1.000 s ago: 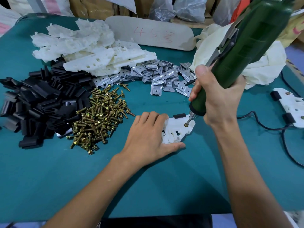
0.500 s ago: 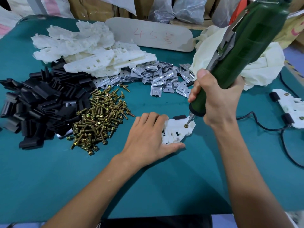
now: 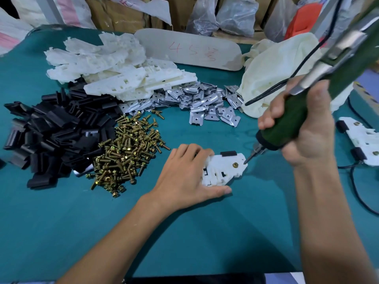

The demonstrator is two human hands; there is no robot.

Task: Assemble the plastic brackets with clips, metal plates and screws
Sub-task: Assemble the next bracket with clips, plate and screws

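Observation:
A white plastic bracket [image 3: 223,168] lies flat on the teal table, a black clip [image 3: 228,153] on its far edge and a brass screw [image 3: 235,165] seated in it. My left hand [image 3: 184,173] presses its left half down with flat fingers. My right hand [image 3: 303,128] grips a green electric screwdriver [image 3: 291,121]; its bit tip hangs just right of the screw, off the head. Supplies lie to the left: white brackets [image 3: 123,72], black clips [image 3: 51,130], brass screws [image 3: 127,148], metal plates [image 3: 196,101].
A finished bracket [image 3: 363,140] lies at the right edge beside a black cable [image 3: 356,191]. A cream cloth bag [image 3: 283,68] and a labelled board [image 3: 190,50] sit at the back. Boxes and bags line the far side.
The screwdriver has lifted off the screw and shifted right; the screw now sits driven into the bracket. My left hand stays pressing the bracket.

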